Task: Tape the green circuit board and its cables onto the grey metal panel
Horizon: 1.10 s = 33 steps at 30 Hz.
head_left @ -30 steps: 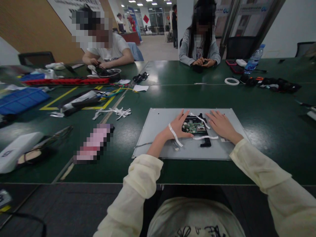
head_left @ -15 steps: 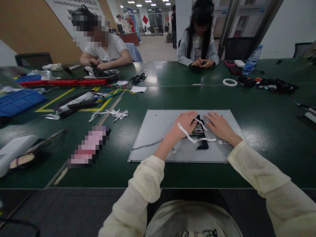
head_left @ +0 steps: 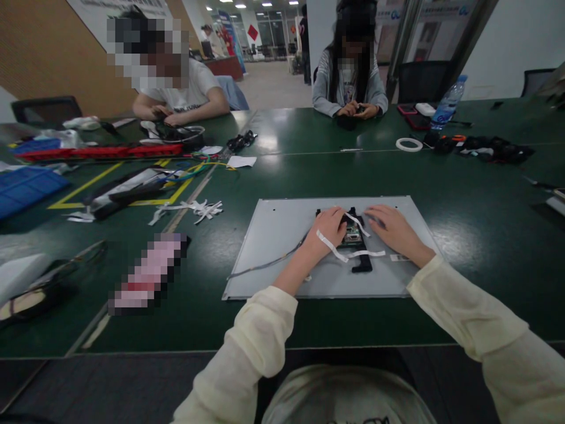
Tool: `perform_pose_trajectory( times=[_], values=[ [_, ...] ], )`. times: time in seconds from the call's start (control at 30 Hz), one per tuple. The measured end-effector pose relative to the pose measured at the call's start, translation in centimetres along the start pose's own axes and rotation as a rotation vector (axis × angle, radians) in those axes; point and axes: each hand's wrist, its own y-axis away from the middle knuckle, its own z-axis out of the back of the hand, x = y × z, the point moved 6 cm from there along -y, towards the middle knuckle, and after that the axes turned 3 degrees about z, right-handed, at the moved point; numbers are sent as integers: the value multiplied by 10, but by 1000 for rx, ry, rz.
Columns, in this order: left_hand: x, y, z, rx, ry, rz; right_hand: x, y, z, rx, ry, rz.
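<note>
A black bracket (head_left: 364, 263) with a green circuit board (head_left: 353, 237) lies on a pale grey panel (head_left: 269, 235). My left hand (head_left: 330, 227) rests over the upper left of the board, fingers lying across it; the fingertips are partly hidden. White paper-like strips (head_left: 366, 254) cross the bracket, and one strip (head_left: 329, 242) sits by my left wrist. My right hand (head_left: 392, 227) is open just right of the bracket, its fingers bent and apart above the panel. From under my left hand a thin grey cable (head_left: 269, 263) runs left.
Left of the panel are a pile of white strips (head_left: 205, 209) and a pixelated pink phone-like object (head_left: 148, 271). A white tape ring (head_left: 408, 145) and a water bottle (head_left: 449, 105) stand farther back right. Two people sit across the green table (head_left: 300, 171).
My right hand's fingers have drawn in from stretched out to bent. My left hand has shifted slightly left and down, showing more of the board. The camera view has shifted a little.
</note>
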Motion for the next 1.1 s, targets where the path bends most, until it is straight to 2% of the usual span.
perform_pose_trajectory(
  times=[0.17, 0.3, 0.8, 0.93, 1.1],
  values=[
    [3, 0, -3, -6, 24, 0, 15, 0, 20, -154, -204, -8],
    [2, 0, -2, 6, 38, 0, 23, 2, 27, -201, -250, -6],
    [5, 2, 3, -46, 139, 115, 24, 5, 15, -47, -250, -74],
    [5, 3, 2, -47, 115, 110, 24, 6, 13, -61, -301, -99],
    [5, 3, 2, -56, 93, 113, 27, 5, 11, -72, -231, -53]
  ],
)
